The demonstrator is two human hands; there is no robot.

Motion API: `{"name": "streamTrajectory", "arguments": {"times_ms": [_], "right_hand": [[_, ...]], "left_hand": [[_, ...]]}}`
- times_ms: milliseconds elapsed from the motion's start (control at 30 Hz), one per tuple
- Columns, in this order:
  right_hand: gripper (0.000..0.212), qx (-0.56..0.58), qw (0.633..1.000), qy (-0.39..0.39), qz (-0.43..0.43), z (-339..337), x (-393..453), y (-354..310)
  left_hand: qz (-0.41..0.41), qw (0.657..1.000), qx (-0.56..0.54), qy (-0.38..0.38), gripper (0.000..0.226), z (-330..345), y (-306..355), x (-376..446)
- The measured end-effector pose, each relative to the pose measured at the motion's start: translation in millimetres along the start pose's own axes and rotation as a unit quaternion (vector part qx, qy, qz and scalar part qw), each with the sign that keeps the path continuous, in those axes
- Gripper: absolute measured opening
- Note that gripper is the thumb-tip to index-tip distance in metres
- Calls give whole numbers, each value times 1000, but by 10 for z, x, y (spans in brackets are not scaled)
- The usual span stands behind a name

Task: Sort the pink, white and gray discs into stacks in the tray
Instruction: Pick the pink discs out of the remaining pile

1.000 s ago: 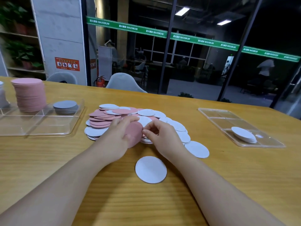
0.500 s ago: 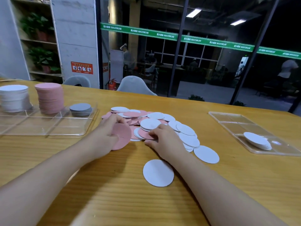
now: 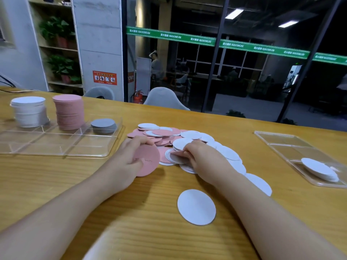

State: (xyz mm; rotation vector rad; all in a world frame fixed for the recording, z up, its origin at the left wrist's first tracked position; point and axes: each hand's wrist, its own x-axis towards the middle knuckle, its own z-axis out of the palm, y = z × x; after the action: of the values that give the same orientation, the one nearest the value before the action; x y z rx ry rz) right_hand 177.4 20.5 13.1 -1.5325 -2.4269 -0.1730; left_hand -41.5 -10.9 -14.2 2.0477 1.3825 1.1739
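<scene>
Your tray (image 3: pixel 105 147) holds tall white and pink stacks and few gray; a mixed pile (image 3: pixel 169 136) remains. Your left hand (image 3: pixel 125 160) grips pink discs (image 3: pixel 148 160); your right hand (image 3: pixel 204 160) pinches another.

Wooden table (image 3: pixel 56 184): two clear trays (image 3: pixel 62 147) (image 3: pixel 293 147), loose disc pile (image 3: pixel 180 139), lone white disc (image 3: pixel 196 206).

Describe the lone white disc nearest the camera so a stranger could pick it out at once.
Start at the wooden table and find the loose pile of pink and white discs in its middle. Come toward the camera, past both hands, into the gap between the forearms: the lone white disc lies flat on bare wood there. Unlike its neighbours, it touches no other disc.
</scene>
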Motion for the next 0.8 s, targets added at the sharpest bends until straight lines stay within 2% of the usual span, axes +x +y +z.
{"name": "streamTrajectory", "arguments": {"times_ms": [100, 167, 300, 400, 500, 633, 700, 800], "right_hand": [[13, 79, 988, 132, -8, -17, -58, -53], [18, 138, 974, 174, -41, -28, -84, -108], [24, 172, 970, 139, -105, 66, -61, -208], [18, 183, 972, 120, -86, 161, -35, -252], [13, 226, 965, 114, -76, 168, -37, -338], [15, 249, 960, 112, -56, 139, -50, -350], [16, 235, 965, 113, -31, 149, -50, -286], [20, 202, 975, 85, -16, 209, 8, -200]], "left_hand": [[-1, 1000, 15, 14, 51, 1, -1, 10], [0, 1000, 22, 13, 50, -7, 5, 22], [3, 1000, 25, -15, 45, -24, 28, 11], [-5, 999, 22, -36, 30, -18, 21, -2], [22, 997, 59, -37, 34, 6, 5, -8], [45, 999, 21, 0, 49, -41, 24, 29], [28, 998, -29, 46, 47, -144, -1, 65], [2, 993, -33, 116, 44, -316, -70, 87]]}}
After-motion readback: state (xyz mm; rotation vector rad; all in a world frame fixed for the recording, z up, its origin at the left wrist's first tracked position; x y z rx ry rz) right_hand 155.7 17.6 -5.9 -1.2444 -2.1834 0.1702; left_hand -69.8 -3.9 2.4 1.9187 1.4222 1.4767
